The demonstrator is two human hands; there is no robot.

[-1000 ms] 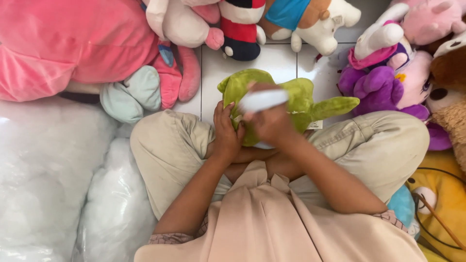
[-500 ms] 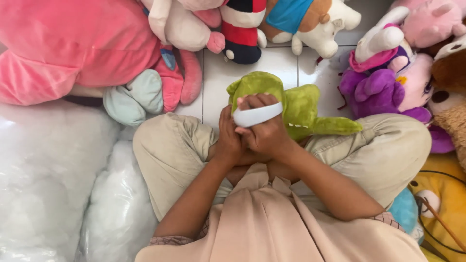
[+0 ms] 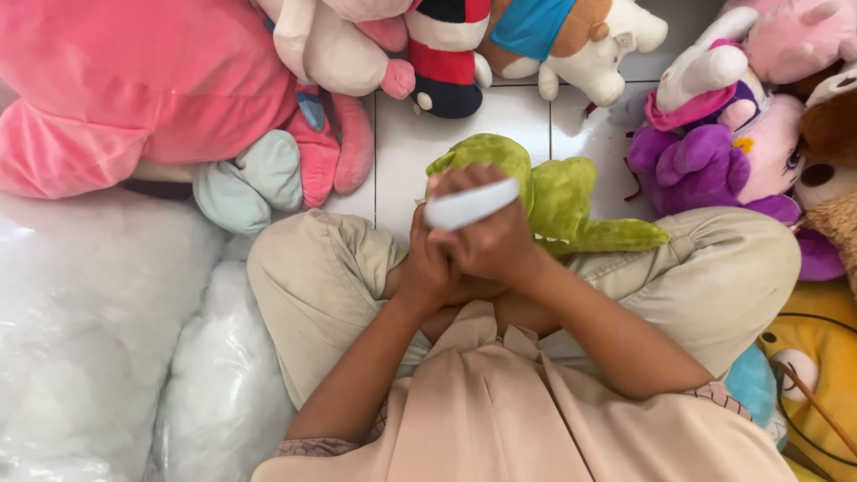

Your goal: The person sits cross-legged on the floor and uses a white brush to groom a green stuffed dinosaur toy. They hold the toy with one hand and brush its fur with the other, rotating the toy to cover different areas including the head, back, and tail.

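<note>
Green plush toy point(image 3: 562, 196): held over the lap, above the white tiled floor point(image 3: 500, 116); turned more upright than a second ago.
White band point(image 3: 470, 205): now stretched across the right hand point(image 3: 491, 236).
Right hand: clamped on the toy.
Left hand point(image 3: 424, 268): pressed against the right, closed.
Surroundings: pink plush point(image 3: 116, 89) far left; purple plush point(image 3: 692, 165) right.

A narrow strip of bare white tiled floor point(image 3: 464, 125) is left open ahead of the knees. It is hemmed by a large pink plush point(image 3: 134, 89) on the left, purple and pink plush toys point(image 3: 705, 161) on the right, and white stuffing bags point(image 3: 89, 339) beside the left leg.
</note>
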